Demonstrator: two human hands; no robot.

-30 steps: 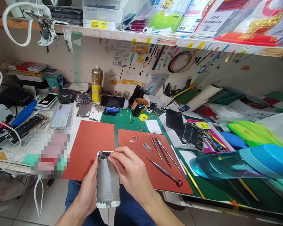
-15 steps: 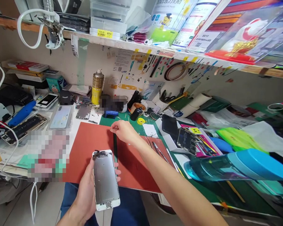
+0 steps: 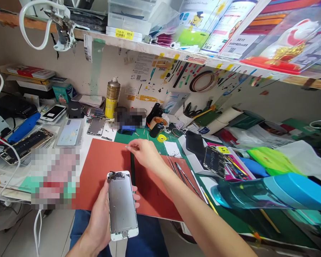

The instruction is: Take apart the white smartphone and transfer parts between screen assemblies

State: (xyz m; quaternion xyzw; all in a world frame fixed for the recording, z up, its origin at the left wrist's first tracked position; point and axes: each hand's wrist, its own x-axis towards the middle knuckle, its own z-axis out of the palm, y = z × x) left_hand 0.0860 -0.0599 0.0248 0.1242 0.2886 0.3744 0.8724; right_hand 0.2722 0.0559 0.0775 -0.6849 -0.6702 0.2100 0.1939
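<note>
Over my lap (image 3: 151, 232), my left hand (image 3: 96, 221) grips a phone screen (image 3: 122, 205); my right hand (image 3: 144, 151) bends beside a silvery piece (image 3: 126, 146), pinching it or not, I can't tell.

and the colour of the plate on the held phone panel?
The plate is silver-grey; head view.

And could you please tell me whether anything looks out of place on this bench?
Perhaps the opened phone on the right: it sits askew across the white box and pink tray, rather than squarely in either.
</note>
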